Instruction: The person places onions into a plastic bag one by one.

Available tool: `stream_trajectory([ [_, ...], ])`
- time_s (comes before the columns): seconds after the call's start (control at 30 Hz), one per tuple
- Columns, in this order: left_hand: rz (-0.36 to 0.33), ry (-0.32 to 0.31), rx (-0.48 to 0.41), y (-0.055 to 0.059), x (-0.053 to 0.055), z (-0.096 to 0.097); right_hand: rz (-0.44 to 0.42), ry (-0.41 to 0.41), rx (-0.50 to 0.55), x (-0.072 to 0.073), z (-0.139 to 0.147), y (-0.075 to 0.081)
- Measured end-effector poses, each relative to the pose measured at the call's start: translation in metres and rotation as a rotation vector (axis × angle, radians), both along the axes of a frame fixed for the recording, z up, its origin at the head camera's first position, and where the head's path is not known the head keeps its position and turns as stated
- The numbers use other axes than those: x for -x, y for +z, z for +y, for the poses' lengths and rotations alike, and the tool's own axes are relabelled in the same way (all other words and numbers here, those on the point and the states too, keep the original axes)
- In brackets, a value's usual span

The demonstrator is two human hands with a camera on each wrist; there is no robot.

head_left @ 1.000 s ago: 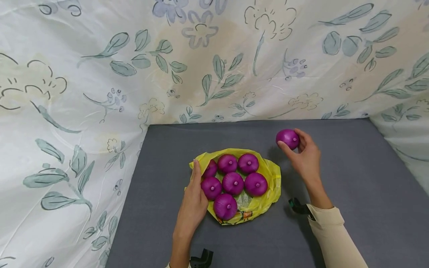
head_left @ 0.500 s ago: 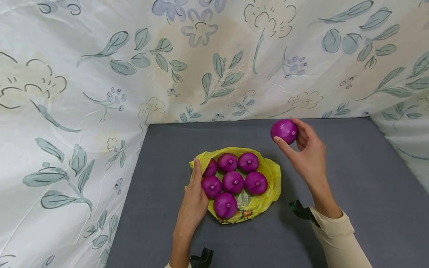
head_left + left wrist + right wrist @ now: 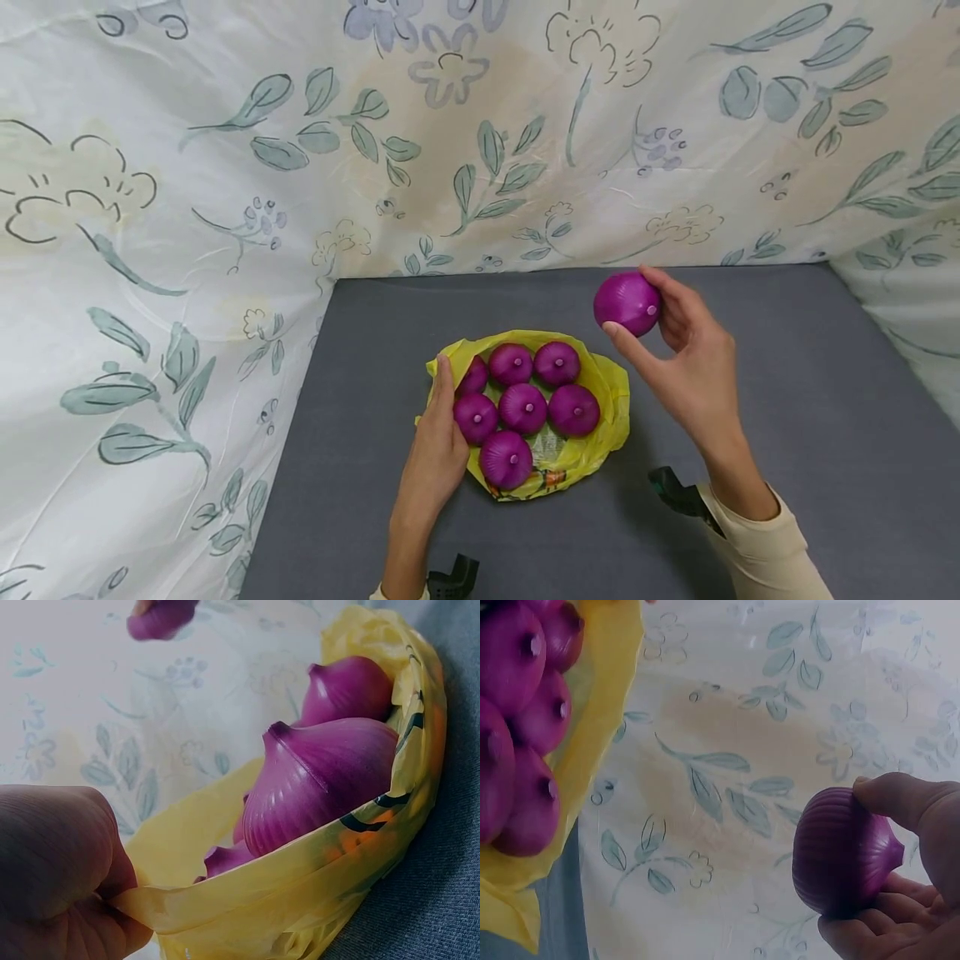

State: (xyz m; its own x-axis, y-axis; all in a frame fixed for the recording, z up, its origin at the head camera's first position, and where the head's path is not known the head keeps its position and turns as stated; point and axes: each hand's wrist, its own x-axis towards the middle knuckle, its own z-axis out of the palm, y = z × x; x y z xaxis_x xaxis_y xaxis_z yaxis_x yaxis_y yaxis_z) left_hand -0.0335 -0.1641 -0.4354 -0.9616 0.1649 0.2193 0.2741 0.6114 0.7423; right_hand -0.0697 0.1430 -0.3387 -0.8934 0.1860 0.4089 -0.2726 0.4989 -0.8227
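A purple onion [image 3: 627, 304] with a ribbed, glossy skin is held up by my right hand [image 3: 693, 358], thumb on one side and fingers on the other. The right wrist view shows the same onion [image 3: 840, 851] with its pointed tip toward the palm. To its left on the table stands a yellow plastic bag [image 3: 611, 408], its mouth wide, with several purple onions [image 3: 522, 408] inside. My left hand [image 3: 431, 467] is at the bag's left rim. In the left wrist view, that hand [image 3: 64, 870] pinches the edge of the yellow plastic between thumb and fingers.
A dark grey cloth [image 3: 360, 333] covers the table under the bag. Behind and to the left rises a white floral sheet [image 3: 225, 208], meeting the table's back edge. Black camera mounts [image 3: 453, 577] sit at both wrists.
My right hand has lifted the onion toward the camera, then brought it slightly left toward the bag. The left hand and the bag stay nearly where they were.
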Motion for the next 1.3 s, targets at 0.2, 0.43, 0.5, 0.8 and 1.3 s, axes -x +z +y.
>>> stream_trajectory([
  [0.2, 0.000, 0.001, 0.002, 0.001, 0.000, -0.001, 0.020, 0.089, 0.045, -0.012, -0.011, -0.006],
  [0.43, -0.009, 0.005, -0.002, 0.002, -0.001, -0.003, 0.008, 0.171, 0.060, -0.024, -0.023, -0.020],
  [0.5, -0.006, 0.006, -0.001, 0.002, 0.000, -0.003, -0.003, 0.194, 0.067, -0.028, -0.025, -0.023],
  [0.8, -0.001, 0.004, -0.005, 0.002, 0.000, -0.002, -0.035, 0.280, 0.059, -0.043, -0.031, -0.039],
  [1.3, -0.014, -0.012, -0.028, 0.003, 0.001, -0.001, -0.143, 0.328, -0.070, -0.065, -0.038, -0.081],
])
